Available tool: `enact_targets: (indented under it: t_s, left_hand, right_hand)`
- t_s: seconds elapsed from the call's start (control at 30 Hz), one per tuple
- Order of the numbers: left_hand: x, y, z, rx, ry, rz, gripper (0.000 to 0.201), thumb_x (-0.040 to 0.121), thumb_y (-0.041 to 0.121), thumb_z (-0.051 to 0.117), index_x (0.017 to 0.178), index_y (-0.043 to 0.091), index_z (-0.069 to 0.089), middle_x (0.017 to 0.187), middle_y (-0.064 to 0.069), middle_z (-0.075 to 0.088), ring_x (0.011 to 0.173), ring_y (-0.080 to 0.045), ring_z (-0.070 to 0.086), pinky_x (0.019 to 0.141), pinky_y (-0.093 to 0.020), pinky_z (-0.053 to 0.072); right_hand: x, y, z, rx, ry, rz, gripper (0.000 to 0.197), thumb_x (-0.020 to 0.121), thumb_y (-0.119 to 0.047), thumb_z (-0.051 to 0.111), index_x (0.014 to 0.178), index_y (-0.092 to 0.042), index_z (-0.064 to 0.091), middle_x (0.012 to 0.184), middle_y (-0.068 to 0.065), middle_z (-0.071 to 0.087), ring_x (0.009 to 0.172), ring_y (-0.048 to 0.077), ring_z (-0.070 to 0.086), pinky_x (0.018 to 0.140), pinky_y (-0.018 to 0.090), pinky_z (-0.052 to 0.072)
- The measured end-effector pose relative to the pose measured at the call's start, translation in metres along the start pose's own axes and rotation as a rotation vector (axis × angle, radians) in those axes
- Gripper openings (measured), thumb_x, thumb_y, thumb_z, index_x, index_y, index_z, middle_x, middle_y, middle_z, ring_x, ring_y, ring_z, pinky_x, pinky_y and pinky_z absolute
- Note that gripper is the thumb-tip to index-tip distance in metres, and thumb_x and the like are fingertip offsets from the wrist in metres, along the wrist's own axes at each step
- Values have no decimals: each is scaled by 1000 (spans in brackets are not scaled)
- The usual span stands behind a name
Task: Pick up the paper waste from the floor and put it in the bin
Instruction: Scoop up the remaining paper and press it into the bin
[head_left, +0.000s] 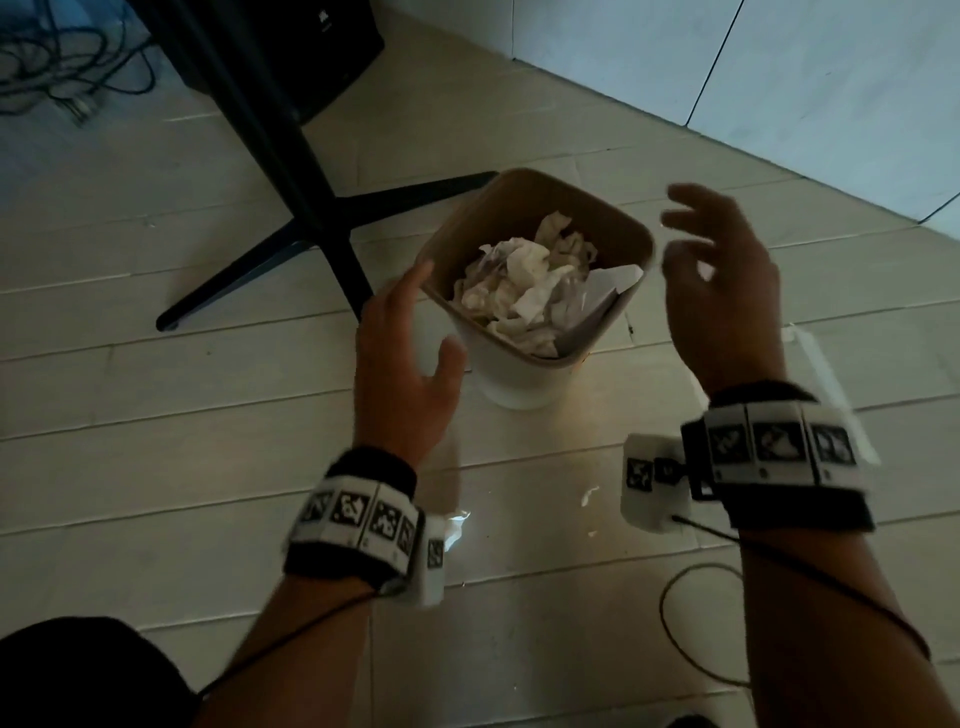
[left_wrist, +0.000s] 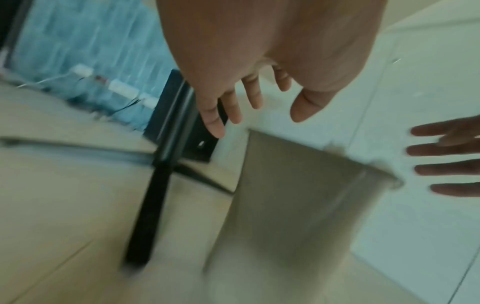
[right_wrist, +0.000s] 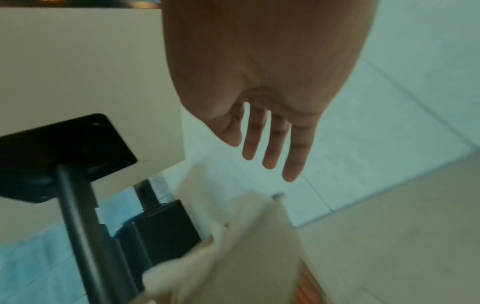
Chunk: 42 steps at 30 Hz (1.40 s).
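Both hands empty, fingers spread. Left hand and right hand flank the bin, already filled with crumpled paper. Remaining paper scraps lie on the floor nearer the person, between the wrists.

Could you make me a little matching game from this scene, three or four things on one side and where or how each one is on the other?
Things:
1. bin
2. crumpled paper
3. left hand
4. small paper scrap

States:
A. on the floor between the wrists
B. open, beside the bin's left rim
C. heaped inside the bin
D. upright on the floor

Pairs: 1-D, 2-C, 3-B, 4-A
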<state>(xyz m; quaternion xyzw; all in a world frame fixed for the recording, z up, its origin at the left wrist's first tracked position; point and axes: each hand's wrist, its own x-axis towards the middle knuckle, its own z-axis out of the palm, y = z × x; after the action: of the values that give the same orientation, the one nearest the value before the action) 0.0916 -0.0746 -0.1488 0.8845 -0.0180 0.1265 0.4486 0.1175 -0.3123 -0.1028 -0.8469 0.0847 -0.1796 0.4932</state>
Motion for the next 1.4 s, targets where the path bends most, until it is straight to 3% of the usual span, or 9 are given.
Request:
enact_targets:
  t_s: [0.1,0.2,0.4,0.6,0.73,0.97,1.17,1.27,1.4]
  left_hand:
    - [-49,-59,26,189,-161,-250,57,82,16,59,137,28,45,136,-8,46,121,-30,49,101,-38,42]
    - [-94,-101,46,448,-524,-468,61,84,20,55,140,37,39,150,-6,30,126,-38,41,104,-42,38]
    - [-154,-133,69,542,-791,-512,60,84,5,45,131,42,47,152,2,26,131,-29,33,101,-37,44]
    - [-172,-144,72,513,-723,-388,43,83,1,49,110,29,66,127,1,52,112,-25,52,92,-34,47]
    - [-160,-135,71,378,-668,-383,34,85,8,55,104,31,70,113,3,63,99,-18,65,84,-21,46]
    - [-74,-29,58,-39,-377,-166,13,81,16,69,88,27,68,88,10,71,75,-2,66,64,-20,54]
    - [0,74,12,-286,-240,82,12,82,11,73,90,19,68,89,4,70,81,-4,69,61,-17,56]
    - [41,85,9,-250,-123,190,10,83,12,70,90,18,67,91,-3,71,80,-11,70,66,-30,60]
    - [78,70,31,-21,-63,260,12,80,14,69,87,23,66,99,-3,64,82,-14,67,70,-22,57]
  right_hand:
    - [-37,50,8,1,87,203,36,89,-11,47,117,-28,60,110,-2,69,93,13,66,82,38,57]
    - [-76,102,28,-160,-53,400,34,86,-8,50,113,-21,67,113,7,69,101,23,64,85,26,46]
    - [-155,173,68,-382,-381,625,40,81,-11,59,120,-22,64,119,11,58,105,32,60,93,34,47]
    - [-175,196,80,-540,-435,533,29,82,-12,61,108,-21,70,113,13,57,102,39,59,82,42,52]
    - [-172,198,76,-559,-423,529,18,83,-14,62,96,-14,75,103,16,62,91,40,63,74,40,52]
    - [-174,194,78,-624,-514,565,20,89,-20,56,97,-13,73,104,13,66,99,37,63,78,38,50]
    - [-172,184,72,-513,-542,587,14,83,-23,57,94,-20,64,103,6,62,95,30,62,77,34,48]
    - [-173,186,76,-500,-581,496,29,81,-27,61,110,-22,62,110,7,58,100,31,60,82,37,50]
    - [-176,197,86,-551,-581,411,22,86,-22,58,105,-17,67,109,9,59,99,33,60,77,39,50]
